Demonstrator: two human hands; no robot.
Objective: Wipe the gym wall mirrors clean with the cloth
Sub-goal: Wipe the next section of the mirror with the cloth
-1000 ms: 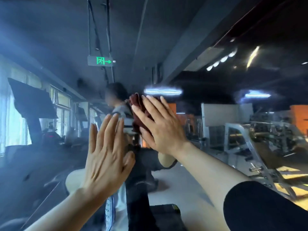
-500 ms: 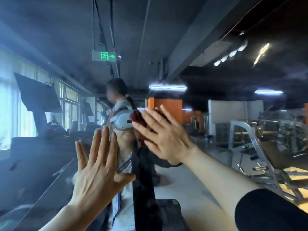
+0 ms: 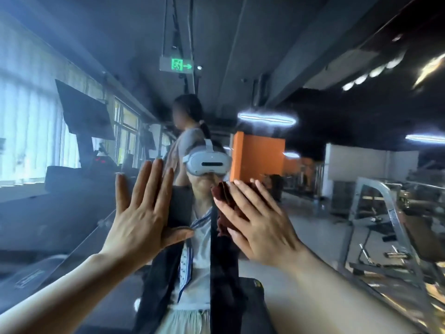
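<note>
Mostly cloth [image 3: 225,206] hidden under rt hand [image 3: 260,225].

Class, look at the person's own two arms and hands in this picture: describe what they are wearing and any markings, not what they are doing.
Both forearms are bare. The left hand and right hand wear no gloves, and no rings or watch show. The nails look short and plain. No sleeve shows on either arm in this view.

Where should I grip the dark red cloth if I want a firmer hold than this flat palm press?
Probably the bunched folds of the cloth that stick out past the right hand on its thumb side, toward the mirror seam. Curl thumb and fingers in from the right and pinch that wad. The rest lies flat against the glass under the palm, offering nothing to pinch.
</note>
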